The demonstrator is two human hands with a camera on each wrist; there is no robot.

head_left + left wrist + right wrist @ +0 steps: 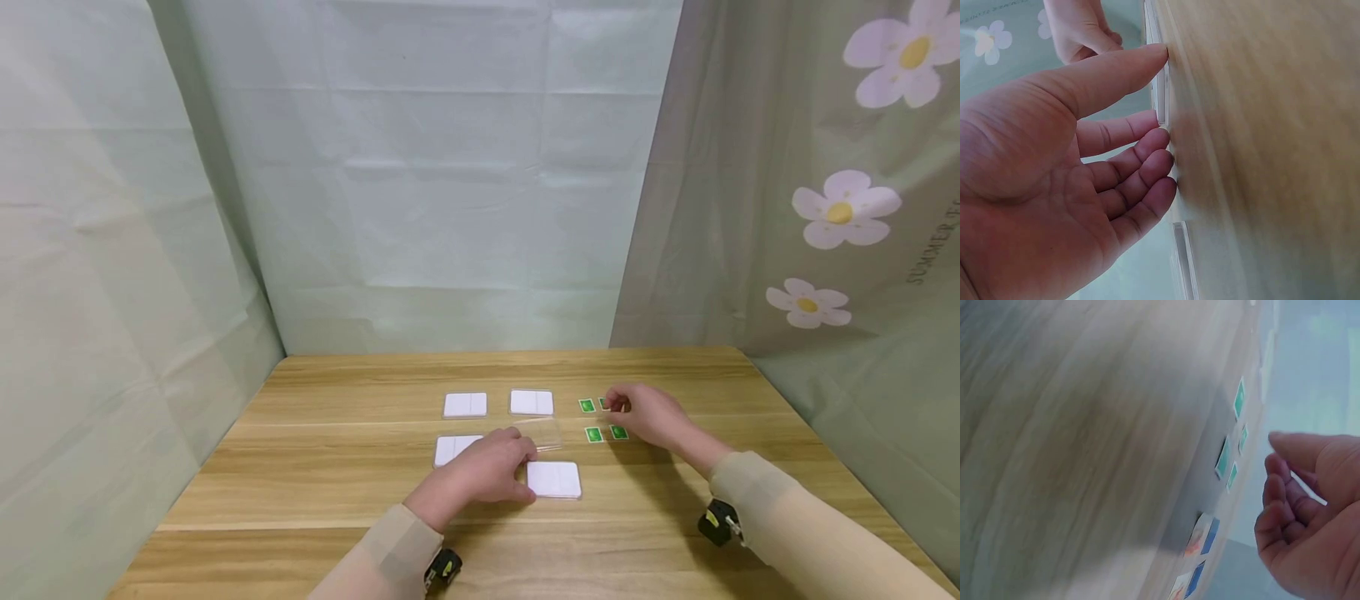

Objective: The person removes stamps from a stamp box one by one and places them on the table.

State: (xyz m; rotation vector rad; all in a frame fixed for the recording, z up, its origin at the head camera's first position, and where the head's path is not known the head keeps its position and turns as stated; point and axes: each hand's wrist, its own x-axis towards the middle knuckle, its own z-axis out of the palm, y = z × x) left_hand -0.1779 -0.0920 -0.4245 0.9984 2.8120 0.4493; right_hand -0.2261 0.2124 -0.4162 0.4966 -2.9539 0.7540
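Observation:
My left hand [491,467] is at the left end of a flat clear case with a white insert [555,480]. Its thumb is at the near corner and its index finger at the far one, holding the case between them; the other fingertips are down at the table. Behind this case is a clear lid-like panel [542,434], partly overlapped by my fingers. My right hand [648,412] hovers over several small green stamp-like pieces [594,435], fingers loosely curled. Nothing shows between its thumb and fingers in the right wrist view.
More white-filled clear cases lie behind and to the left: one back left [465,405], one back middle [531,402], one beside my left hand [453,448]. Orange-and-blue stamp-like pieces [1202,535] lie beyond the green ones. Pale curtains [450,183] surround the wooden table [300,467].

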